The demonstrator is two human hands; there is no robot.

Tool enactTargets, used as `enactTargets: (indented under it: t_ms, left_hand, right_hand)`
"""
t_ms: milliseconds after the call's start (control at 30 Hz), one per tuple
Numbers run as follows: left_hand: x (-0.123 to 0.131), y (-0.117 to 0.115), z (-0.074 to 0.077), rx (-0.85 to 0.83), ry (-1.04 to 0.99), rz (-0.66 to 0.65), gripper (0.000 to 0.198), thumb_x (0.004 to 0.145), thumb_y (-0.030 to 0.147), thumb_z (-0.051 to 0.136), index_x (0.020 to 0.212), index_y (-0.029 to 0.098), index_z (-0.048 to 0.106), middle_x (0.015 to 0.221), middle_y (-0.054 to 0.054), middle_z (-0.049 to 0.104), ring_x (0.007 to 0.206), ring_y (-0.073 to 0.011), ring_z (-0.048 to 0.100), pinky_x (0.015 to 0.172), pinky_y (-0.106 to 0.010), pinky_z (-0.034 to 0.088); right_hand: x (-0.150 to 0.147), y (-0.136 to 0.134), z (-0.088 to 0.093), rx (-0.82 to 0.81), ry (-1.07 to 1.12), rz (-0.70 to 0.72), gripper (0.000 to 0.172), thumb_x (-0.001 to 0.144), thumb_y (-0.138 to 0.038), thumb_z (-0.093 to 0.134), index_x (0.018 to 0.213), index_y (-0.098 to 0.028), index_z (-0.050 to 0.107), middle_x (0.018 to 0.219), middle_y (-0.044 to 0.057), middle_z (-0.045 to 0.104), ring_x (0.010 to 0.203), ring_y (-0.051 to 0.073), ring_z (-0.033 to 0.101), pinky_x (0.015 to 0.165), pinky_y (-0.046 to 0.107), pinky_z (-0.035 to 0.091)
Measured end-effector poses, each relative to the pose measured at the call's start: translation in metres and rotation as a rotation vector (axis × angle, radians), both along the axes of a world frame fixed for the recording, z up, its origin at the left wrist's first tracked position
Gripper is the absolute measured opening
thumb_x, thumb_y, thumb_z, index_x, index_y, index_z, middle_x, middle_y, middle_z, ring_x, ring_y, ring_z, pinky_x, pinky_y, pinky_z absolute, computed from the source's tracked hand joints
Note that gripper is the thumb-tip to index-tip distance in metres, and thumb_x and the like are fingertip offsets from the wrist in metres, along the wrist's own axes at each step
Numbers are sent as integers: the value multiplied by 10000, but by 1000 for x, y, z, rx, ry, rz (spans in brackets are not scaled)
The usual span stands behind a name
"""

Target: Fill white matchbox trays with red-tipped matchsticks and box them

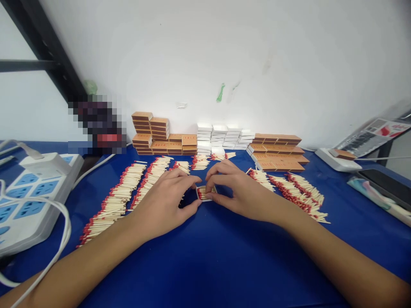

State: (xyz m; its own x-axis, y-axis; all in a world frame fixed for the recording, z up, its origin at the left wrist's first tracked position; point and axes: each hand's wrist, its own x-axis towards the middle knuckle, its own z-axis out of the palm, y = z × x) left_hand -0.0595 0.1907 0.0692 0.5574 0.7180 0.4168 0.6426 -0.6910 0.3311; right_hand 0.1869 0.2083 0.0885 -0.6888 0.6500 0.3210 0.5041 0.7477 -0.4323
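A small white matchbox tray (206,193) holding red-tipped matches lies on the blue table (208,256) between my hands. My left hand (167,201) pinches its left end with thumb and fingers. My right hand (236,188) grips its right end, fingers curled over the top. Long rows of loose red-tipped matches (122,192) lie to the left, and more matches (295,192) spread out to the right.
Against the white wall stand stacks of brown matchbox sleeves (160,139), white inner trays (221,137) and more brown sleeves (278,152). A white power strip (28,192) with cables sits at far left. A phone (385,184) and another power strip (337,158) lie at right.
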Motion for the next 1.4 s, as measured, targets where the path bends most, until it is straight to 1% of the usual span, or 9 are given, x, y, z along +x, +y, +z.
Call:
enactTargets:
  t_ms: [233, 367, 467, 667, 767, 1067, 1233, 1300, 1400]
  left_hand:
    - [0, 0, -1, 4, 11, 2, 369, 959, 321, 695, 1308, 211, 648, 1176, -57, 720, 1172, -243, 629, 1058, -440, 524]
    - [-1, 0, -1, -2, 10, -4, 357, 959, 315, 693, 1301, 223, 644, 1191, -55, 722, 1188, -245, 625, 1071, -443, 515]
    - [-1, 0, 0, -4, 5, -7, 347, 959, 309, 687, 1291, 221, 645, 1183, -62, 721, 1172, -250, 628, 1057, -447, 519]
    - [0, -1, 1, -13, 0, -7, 332, 964, 330, 680, 1279, 229, 648, 1169, -66, 724, 1155, -262, 633, 1038, -458, 526]
    - [1, 0, 1, -14, -2, -10, 328, 965, 322, 680, 1277, 225, 649, 1176, -64, 722, 1166, -259, 634, 1050, -455, 522]
    - [0, -1, 1, -9, 2, -6, 351, 962, 317, 689, 1296, 219, 648, 1183, -64, 721, 1168, -254, 631, 1052, -449, 524]
    - [1, -1, 1, -12, -3, -7, 346, 962, 309, 683, 1296, 229, 641, 1193, -68, 724, 1180, -262, 629, 1054, -458, 523]
    - [1, -1, 1, -14, 0, -6, 347, 961, 313, 682, 1294, 226, 640, 1188, -70, 725, 1178, -266, 630, 1050, -459, 526]
    - [0, -1, 1, -12, 4, -9, 338, 963, 320, 684, 1286, 229, 645, 1182, -67, 726, 1179, -265, 632, 1054, -456, 524]
  right_hand:
    - [0, 0, 1, -25, 0, -18, 75, 992, -190, 650, 994, -242, 704, 1083, 66, 655, 1120, 252, 576, 1048, 466, 468]
    - [-3, 0, -1, -41, 19, -18, 67, 1028, -241, 630, 1005, -242, 693, 1079, 63, 658, 1121, 245, 559, 1008, 428, 476]
    - [-4, 0, -3, -32, 27, -30, 69, 1042, -242, 610, 1017, -237, 674, 1054, 60, 659, 1088, 241, 553, 972, 417, 483]
    - [-3, -1, 0, -35, 25, -26, 43, 1023, -241, 634, 1006, -252, 672, 1061, 60, 665, 1094, 250, 567, 994, 452, 489]
    - [-3, -1, 0, -39, 20, -25, 60, 1002, -203, 648, 1016, -252, 679, 1071, 59, 665, 1111, 251, 563, 984, 444, 494]
    - [0, 0, 0, -57, -1, -36, 71, 989, -197, 669, 1036, -246, 689, 1069, 55, 660, 1114, 247, 556, 974, 427, 491]
    - [-2, 0, 1, -11, 7, -40, 47, 1011, -216, 645, 987, -244, 673, 1034, 49, 668, 1070, 242, 574, 1073, 491, 436]
    - [-2, -1, 1, -7, 8, -41, 51, 1014, -214, 640, 989, -243, 674, 1036, 51, 670, 1070, 241, 575, 1050, 475, 453]
    - [-3, -2, 0, -25, 4, -36, 43, 1005, -216, 652, 1011, -245, 684, 1056, 61, 670, 1089, 250, 569, 966, 436, 496]
